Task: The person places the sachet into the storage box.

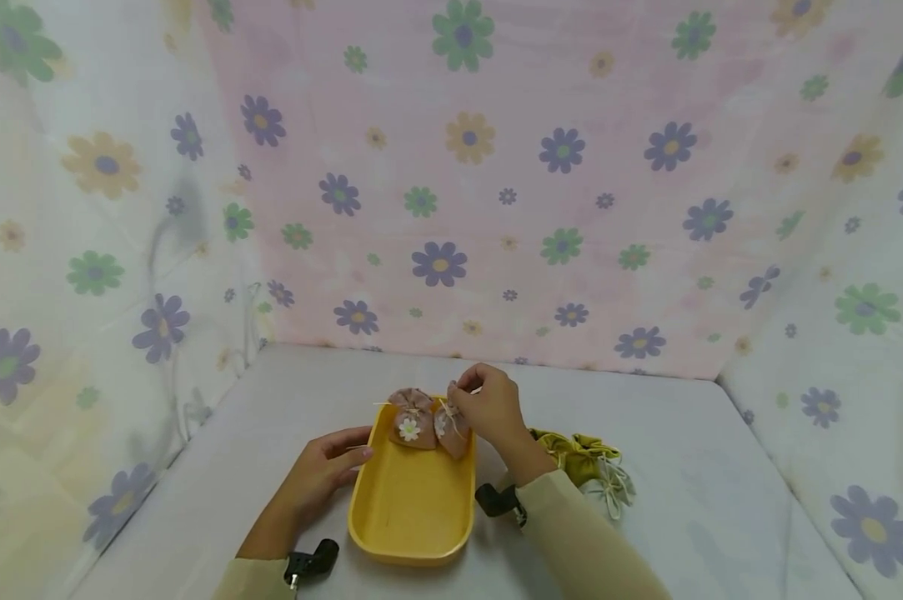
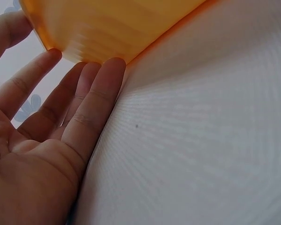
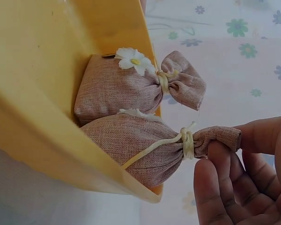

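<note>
A yellow tray lies lengthwise on the table, with two dusty-pink drawstring pouches side by side at its far end. The left-hand pouch bears a white flower and stands tied with cream cord. My right hand pinches the gathered top of the other pouch, whose body leans inside the tray's far right corner. In the right wrist view the two pouches touch. My left hand is at the tray's left side; its extended fingertips touch the outer wall in the left wrist view.
Right of the tray, partly behind my right forearm, lie olive-green pouches and a pale grey-green pouch with cord bows. Flower-patterned curtains enclose the white table at the back and sides.
</note>
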